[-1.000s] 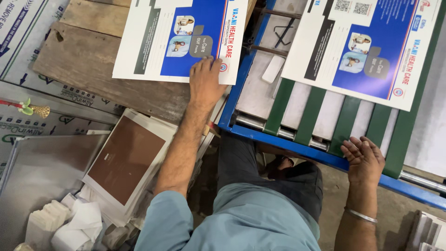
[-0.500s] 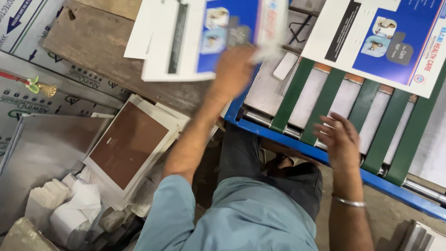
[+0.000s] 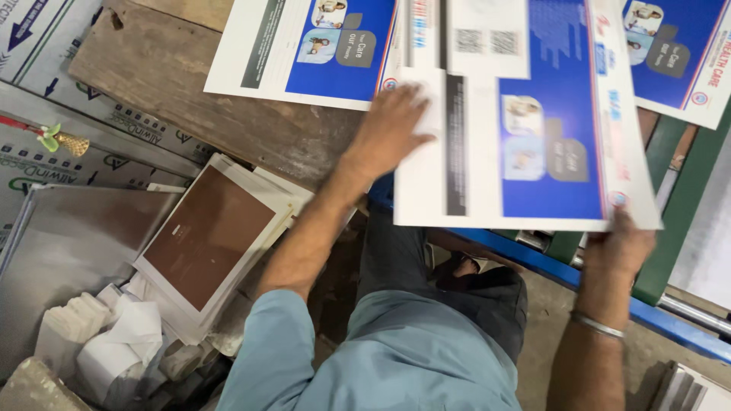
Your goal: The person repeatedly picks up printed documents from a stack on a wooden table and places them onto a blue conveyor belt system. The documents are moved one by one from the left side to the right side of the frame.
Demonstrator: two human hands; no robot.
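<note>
Both hands (image 3: 388,129) (image 3: 620,243) grip a blurred, seemingly printed sheet (image 3: 525,152) over wooden board (image 3: 190,91)

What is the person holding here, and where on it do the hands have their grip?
A large printed sheet, white and blue. The left hand presses on its left edge; the right hand grips its bottom right corner.

A printed sheet (image 3: 525,129) is held between the left hand (image 3: 388,129) on its left edge and the right hand (image 3: 620,243) under its near right corner. Another sheet (image 3: 304,49) lies on the wooden board (image 3: 183,91) to the left. A stack of plates (image 3: 209,236), apparently, sits nearer, lower left.
</note>
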